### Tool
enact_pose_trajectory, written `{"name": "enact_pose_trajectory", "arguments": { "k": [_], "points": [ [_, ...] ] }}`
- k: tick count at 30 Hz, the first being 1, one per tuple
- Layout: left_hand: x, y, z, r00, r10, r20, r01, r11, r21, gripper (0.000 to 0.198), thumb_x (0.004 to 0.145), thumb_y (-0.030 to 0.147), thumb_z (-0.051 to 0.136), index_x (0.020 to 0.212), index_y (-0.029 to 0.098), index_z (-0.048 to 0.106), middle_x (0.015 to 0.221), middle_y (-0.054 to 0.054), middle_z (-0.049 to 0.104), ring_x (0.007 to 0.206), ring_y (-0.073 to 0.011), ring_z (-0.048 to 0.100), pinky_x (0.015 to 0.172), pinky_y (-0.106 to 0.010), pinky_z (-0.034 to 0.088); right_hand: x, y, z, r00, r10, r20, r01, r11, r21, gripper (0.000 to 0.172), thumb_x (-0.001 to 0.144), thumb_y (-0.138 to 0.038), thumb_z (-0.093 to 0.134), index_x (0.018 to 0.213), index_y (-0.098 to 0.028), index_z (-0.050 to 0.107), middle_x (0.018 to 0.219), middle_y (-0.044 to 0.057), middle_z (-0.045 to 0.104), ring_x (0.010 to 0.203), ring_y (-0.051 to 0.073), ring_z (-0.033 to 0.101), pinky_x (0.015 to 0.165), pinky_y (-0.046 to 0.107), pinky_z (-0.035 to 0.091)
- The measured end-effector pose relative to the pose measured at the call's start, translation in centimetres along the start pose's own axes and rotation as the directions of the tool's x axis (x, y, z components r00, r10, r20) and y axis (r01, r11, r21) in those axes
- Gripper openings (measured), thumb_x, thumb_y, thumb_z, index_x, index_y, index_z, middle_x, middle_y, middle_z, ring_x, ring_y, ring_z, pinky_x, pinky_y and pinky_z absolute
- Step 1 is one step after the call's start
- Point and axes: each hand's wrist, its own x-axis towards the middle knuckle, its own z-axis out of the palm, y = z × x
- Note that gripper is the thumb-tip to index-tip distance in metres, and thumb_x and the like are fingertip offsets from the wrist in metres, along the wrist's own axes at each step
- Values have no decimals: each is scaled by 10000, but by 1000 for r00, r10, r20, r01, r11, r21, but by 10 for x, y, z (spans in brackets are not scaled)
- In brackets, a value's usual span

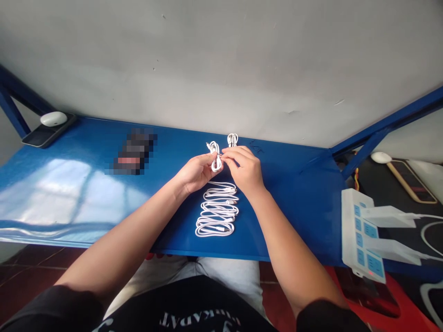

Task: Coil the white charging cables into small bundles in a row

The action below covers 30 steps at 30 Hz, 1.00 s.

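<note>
A white charging cable [215,159], wound into a small bundle, is gripped between the thumb and fingers of my left hand [200,171]. My right hand [245,168] is closed in a pinch at the bundle's right side, on what looks like a thin black tie around its middle; the fingers hide most of it. Just behind my right fingers lies another bundled white cable [232,139]. Several coiled white cables [217,214] lie in an overlapping row on the blue table [290,198], between my forearms.
Thin black strips [256,147] lie near the wall, right of the bundles. A pixelated dark object [133,152] is at left. A phone-like device with a white oval object [53,119] occupies the back left corner. A white power strip [362,235] with plugged-in chargers borders the right edge.
</note>
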Motion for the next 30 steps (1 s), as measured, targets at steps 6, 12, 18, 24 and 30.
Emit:
{"name": "enact_pose_trajectory", "arguments": {
  "k": [6,12,18,24,30],
  "points": [
    [0,9,-5,981,-184,-58,180,982,-64,177,952,28,526,886,48,689,807,-98,693,719,-106,685,736,-186,590,1,2,-3,991,-107,84,107,994,4,225,976,-208,580,904,-311,767,991,10,786,930,239,652,885,442,559],
    [1,15,-11,969,-245,0,245,969,-35,149,928,7,555,892,32,698,806,-112,706,729,-120,706,721,-192,595,1,3,-7,990,-86,114,82,996,47,179,962,-227,613,898,-306,759,954,21,770,910,237,658,887,440,551],
    [1,10,-10,984,-175,37,172,982,81,152,867,-27,573,860,34,712,783,-93,694,682,-116,675,685,-214,568,2,4,-4,990,-104,94,103,995,15,194,960,-160,555,881,-263,700,902,46,738,894,227,662,868,416,550],
    [2,-3,-7,996,88,7,-87,959,271,149,829,71,729,977,84,714,833,-64,708,680,-98,644,673,-209,504,-6,6,4,989,146,36,-149,983,104,68,931,-219,607,981,-263,593,900,21,678,830,184,654,774,343,572],
    [3,-10,-13,961,261,86,-264,789,555,272,868,247,762,1102,134,682,851,-67,728,728,-125,652,658,-214,476,-10,12,13,935,354,23,-347,898,270,164,871,-207,653,983,-256,542,819,-17,642,793,157,666,719,300,562]
  ]
}}
